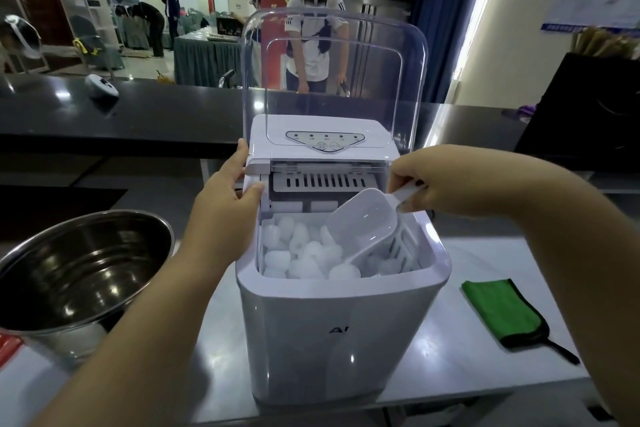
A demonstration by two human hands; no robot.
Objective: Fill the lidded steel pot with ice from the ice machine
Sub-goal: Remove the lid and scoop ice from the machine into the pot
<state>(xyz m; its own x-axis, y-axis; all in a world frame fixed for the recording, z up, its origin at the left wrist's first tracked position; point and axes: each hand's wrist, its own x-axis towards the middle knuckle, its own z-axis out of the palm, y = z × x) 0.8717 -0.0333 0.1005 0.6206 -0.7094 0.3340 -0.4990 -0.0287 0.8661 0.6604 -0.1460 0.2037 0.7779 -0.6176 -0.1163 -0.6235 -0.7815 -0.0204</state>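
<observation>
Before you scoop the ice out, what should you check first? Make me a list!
1. Machine lid up and out of the way: ok.
2. Right hand gripping the scoop handle: ok.
3. Scoop mouth down among the ice: ok, its front edge rests in the cubes.
4. Ice already in the scoop: not ok, it looks empty.
5. Left hand steadying the machine: ok, it rests on the top left corner.
6. Pot uncovered and ready to fill: ok, it stands open to the left, no ice visible inside.
</observation>
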